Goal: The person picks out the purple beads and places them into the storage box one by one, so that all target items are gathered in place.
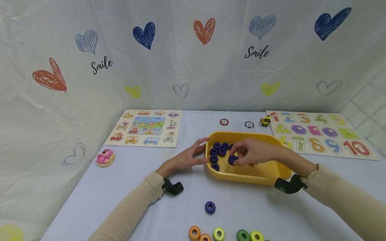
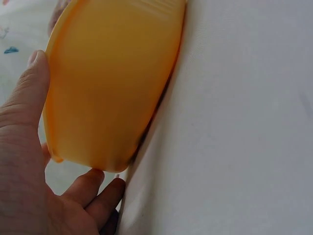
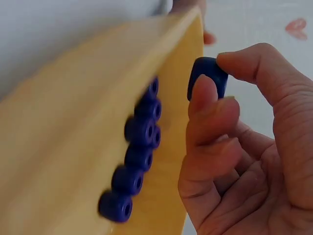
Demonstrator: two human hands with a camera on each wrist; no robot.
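A yellow plastic tray (image 1: 247, 179) stands on the table with several dark blue ring beads (image 1: 213, 159) gathered at its left end. Above the tray floor, my right hand (image 1: 254, 151) pinches one more dark blue bead (image 3: 208, 73) between thumb and fingertips. My left hand (image 1: 187, 158) rests its spread, fairly straight fingers against the tray's left end. In the left wrist view the thumb (image 2: 34, 88) lies along the tray rim, and the other fingertips touch the end wall low down.
A single dark blue bead (image 1: 210, 207) lies in front of the tray. Nearer are orange beads (image 1: 194, 233), yellow beads (image 1: 218, 234) and a green bead (image 1: 242, 235). Behind stand a vehicle puzzle board (image 1: 130, 130), number board (image 1: 328, 134), two chips (image 1: 224, 122), bee figure (image 1: 265, 121) and pink bear (image 1: 104, 157).
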